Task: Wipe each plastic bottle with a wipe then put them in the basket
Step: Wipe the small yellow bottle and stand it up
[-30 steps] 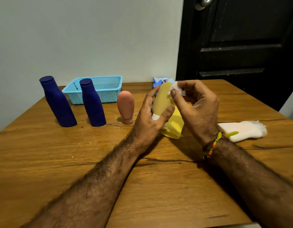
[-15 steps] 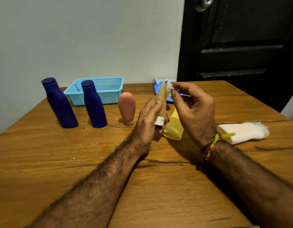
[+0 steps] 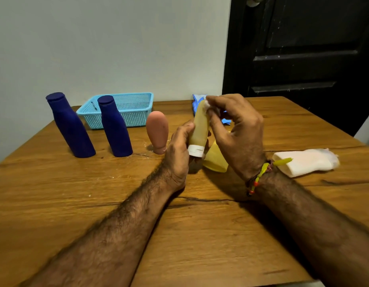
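Observation:
My left hand point(image 3: 177, 150) grips a tan tube bottle point(image 3: 199, 129) near its white cap, which points down. My right hand point(image 3: 235, 131) pinches a small white wipe point(image 3: 206, 106) against the tube's upper end. A yellow bottle point(image 3: 215, 160) lies on the table just behind my hands. Two dark blue bottles point(image 3: 70, 129) point(image 3: 115, 129) and a pink bottle point(image 3: 157, 131) stand at the left. The light blue mesh basket point(image 3: 136, 108) sits behind them by the wall. A white bottle point(image 3: 303, 162) lies on its side at the right.
A blue wipe packet point(image 3: 197, 100) lies at the back of the wooden table point(image 3: 55, 204), mostly hidden by my right hand. A dark door point(image 3: 303, 48) stands behind the table's right side.
My left hand turned the tan tube, first edge-on, now showing more of its side. My right hand kept the wipe at the tube's top end. The camera shifted slightly.

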